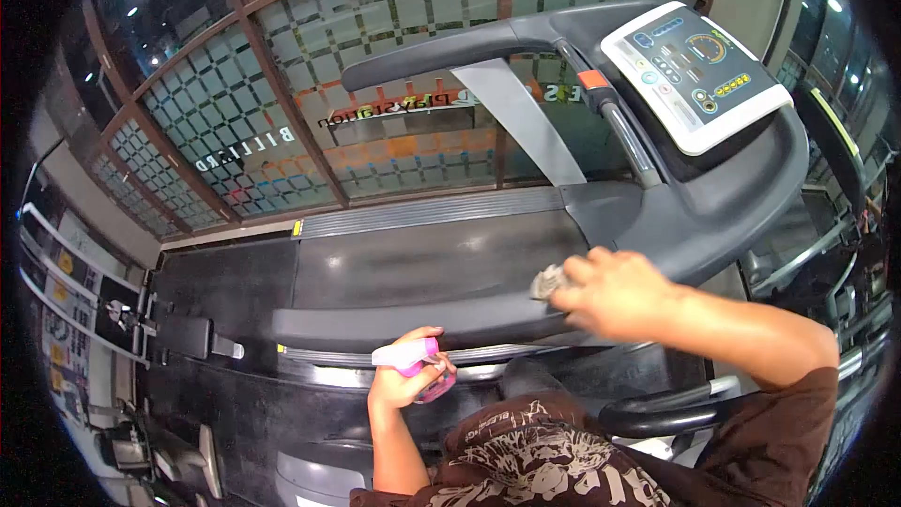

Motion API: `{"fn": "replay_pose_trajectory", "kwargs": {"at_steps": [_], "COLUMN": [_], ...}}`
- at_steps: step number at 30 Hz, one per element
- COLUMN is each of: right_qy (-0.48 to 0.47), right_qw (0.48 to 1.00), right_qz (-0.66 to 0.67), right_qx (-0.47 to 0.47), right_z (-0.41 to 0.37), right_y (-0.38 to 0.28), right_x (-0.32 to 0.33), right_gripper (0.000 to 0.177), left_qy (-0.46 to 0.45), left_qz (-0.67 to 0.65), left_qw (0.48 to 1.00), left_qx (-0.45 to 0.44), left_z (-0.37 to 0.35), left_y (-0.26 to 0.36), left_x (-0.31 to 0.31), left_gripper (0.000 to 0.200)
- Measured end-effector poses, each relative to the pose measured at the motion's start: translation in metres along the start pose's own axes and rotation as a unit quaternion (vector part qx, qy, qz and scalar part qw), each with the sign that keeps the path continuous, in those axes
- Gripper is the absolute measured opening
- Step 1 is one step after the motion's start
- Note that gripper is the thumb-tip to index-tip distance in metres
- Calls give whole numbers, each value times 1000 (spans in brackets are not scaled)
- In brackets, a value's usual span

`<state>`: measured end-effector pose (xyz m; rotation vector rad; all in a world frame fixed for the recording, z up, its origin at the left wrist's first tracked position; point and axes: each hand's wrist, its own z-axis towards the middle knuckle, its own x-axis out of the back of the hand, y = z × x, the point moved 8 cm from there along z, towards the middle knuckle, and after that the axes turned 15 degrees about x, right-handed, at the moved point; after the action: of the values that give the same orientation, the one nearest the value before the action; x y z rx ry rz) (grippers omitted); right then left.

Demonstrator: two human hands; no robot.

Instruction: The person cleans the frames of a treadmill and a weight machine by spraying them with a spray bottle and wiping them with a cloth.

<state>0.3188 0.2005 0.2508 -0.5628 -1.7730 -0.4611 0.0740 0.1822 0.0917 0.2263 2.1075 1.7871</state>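
My left hand (413, 383) is closed around a spray bottle (411, 355) with a white and pink head, held in front of my body at the near side of a treadmill. In my right hand (615, 293) is a crumpled greyish cloth (547, 282), pinched in the fingers. That hand is over the near handrail (404, 321) of the treadmill, close to where the rail joins the console frame. The dark running belt (436, 268) lies beyond the rail. At the upper right, the treadmill console (694, 75) has a white border and a coloured panel.
The far handrail (432, 58) and a grey upright (526, 122) stand before a glass wall (394, 0) with lettering. A padded bench (188, 336) and metal-framed gym equipment are on the left. Another machine's dark bar (671, 416) is close at my right side.
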Motion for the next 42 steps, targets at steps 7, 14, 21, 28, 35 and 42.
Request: {"fn": "replay_pose_trajectory", "kwargs": {"at_steps": [7,14,21,28,35,42], "right_qy": [-47,155,321,324,194,299], "right_qw": [954,895,726,609,710,648], "right_qz": [51,-92,-206,-160,24,-72], "right_qx": [-292,-408,-572,-706,-676,-697], "right_z": [-148,-323,-389,-395,-401,-424], "right_y": [130,252,330,310,317,307], "right_x": [18,34,10,-3,-26,-36], "right_gripper": [46,28,26,70,62,45], "left_qy": [9,2,7,22,-11,-36], "left_qz": [7,76,37,-24,-52,1], "left_qw": [1000,997,999,999,998,998], "left_qx": [-2,9,-7,-34,-42,-49], "left_z": [-3,-2,-6,-22,-20,-7], "left_y": [-9,-7,0,2,10,25], "left_x": [3,4,3,18,17,3], "left_gripper": [46,52,50,45,43,37]}}
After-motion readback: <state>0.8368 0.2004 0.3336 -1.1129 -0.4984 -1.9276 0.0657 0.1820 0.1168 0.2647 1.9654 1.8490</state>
